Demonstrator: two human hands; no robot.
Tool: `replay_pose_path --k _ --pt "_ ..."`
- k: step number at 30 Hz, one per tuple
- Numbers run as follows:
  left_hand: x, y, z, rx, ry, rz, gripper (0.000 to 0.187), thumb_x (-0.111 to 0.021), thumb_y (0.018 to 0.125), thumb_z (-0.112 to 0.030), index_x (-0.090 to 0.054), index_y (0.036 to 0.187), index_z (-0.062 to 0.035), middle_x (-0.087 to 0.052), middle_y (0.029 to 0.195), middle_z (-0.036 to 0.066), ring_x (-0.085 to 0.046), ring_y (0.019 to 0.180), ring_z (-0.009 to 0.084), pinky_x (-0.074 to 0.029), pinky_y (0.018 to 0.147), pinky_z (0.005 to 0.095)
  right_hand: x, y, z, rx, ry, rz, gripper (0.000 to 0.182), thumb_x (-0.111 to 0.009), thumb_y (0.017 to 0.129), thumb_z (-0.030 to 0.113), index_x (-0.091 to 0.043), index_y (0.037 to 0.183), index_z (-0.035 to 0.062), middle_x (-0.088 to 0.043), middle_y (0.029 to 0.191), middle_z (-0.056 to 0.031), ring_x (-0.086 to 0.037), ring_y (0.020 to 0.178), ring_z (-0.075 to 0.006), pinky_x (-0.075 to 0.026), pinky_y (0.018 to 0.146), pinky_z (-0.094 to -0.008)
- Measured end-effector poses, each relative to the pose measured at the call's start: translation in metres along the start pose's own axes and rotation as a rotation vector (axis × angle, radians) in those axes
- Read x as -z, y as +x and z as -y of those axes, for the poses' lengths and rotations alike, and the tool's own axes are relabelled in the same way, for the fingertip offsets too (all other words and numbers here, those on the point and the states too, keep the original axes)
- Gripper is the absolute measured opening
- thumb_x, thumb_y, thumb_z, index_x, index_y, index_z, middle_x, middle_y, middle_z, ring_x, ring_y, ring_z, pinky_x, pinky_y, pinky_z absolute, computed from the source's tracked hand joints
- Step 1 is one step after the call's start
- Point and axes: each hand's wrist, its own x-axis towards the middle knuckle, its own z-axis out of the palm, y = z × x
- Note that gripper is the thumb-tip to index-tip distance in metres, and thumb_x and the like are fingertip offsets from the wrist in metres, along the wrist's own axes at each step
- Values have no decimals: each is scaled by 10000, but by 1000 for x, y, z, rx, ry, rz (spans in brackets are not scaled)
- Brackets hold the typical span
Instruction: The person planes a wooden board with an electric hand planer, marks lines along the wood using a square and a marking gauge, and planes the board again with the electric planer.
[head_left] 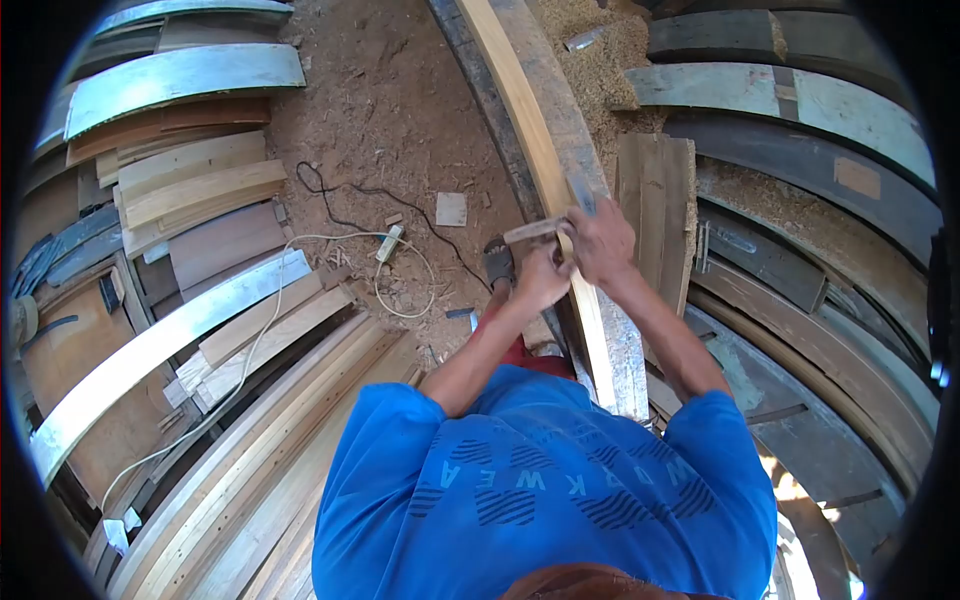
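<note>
A long, narrow light wood board (527, 115) runs along a worn workbench (545, 50) toward my body. My left hand (543, 278) is closed at the board's left edge, with a wooden-handled tool (532, 231) by its fingers, its dark head pointing left. My right hand (604, 243) is closed over the board, touching my left hand. A flat metal blade (581, 192) sticks out beyond its fingers. Exactly how the fingers wrap the tools is partly hidden.
Stacked boards (205, 195) fill the left side, and more planks (800, 230) lie on the right. On the dirt floor are a power strip (390, 243) with a pale cord, a dark cable and a square offcut (451, 209). Sawdust (590, 85) lies right of the bench.
</note>
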Motion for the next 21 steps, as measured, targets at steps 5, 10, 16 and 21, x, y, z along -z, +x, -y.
replay_pose_path --k 5,10,16,21 --pt "-11 -8 3 -29 63 -80 290 -771 859 -217 -684 966 39 -659 823 195 -649 742 289 -519 714 409 -14 58 -4 46 -54 -96 150 -653 867 228 -675 969 119 -587 1025 -219 -597 963 -408 -514 760 -505" --pt "-19 5 28 -36 -29 -16 322 -759 889 -246 -699 1021 42 -681 877 155 -645 745 215 -516 705 383 -4 123 5 -5 -61 -108 183 -667 918 288 -683 1069 186 -600 1072 -197 -626 1010 -398 -525 780 -496" --pt "-30 18 44 30 -147 -50 262 -719 935 -195 -698 1085 18 -695 890 74 -629 754 141 -535 639 315 2 66 1 -75 0 43 253 -672 900 337 -700 1095 178 -612 1125 -207 -624 1096 -380 -546 860 -478" --pt "-38 20 56 100 -107 -95 335 -745 885 -266 -689 1031 30 -733 909 196 -716 831 294 -546 762 407 -12 -40 -5 -72 25 -52 273 -688 890 367 -703 1067 160 -608 1089 -200 -617 1059 -390 -540 845 -490"
